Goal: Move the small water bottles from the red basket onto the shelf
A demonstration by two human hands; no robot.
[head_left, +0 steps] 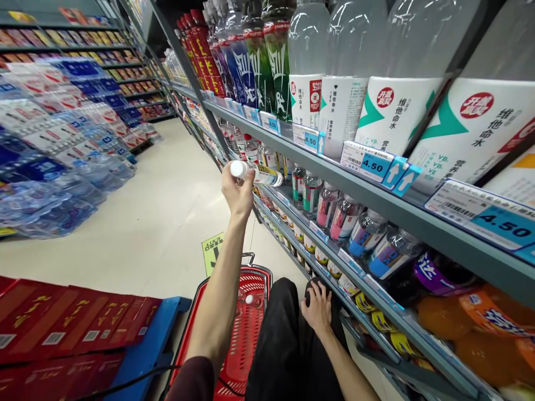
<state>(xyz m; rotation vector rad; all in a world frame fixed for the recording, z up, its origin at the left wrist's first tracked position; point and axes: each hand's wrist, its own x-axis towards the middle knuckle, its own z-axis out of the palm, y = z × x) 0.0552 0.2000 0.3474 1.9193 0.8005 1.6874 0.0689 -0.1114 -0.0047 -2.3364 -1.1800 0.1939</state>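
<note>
My left hand [238,189] reaches forward, wrapped round a clear plastic bottle [265,175] with a white cap and a yellow and white label. The bottle lies nearly on its side, its base towards the shelf [284,196] of drinks. Resting on my right knee, my right hand [318,306] has its fingers spread and holds nothing. Below my left forearm stands a red shopping basket [238,356] with a black handle. Inside it I see a white bottle cap [249,299]; the body beneath it is hard to make out.
Large bottles with white labels [343,111] line the upper shelf above blue price tags [371,163]. Smaller bottles [345,217] fill the shelf below. Red boxes [83,317] sit on a blue pallet [146,356] at left. Wrapped water packs [62,139] are stacked beyond the aisle floor [167,184].
</note>
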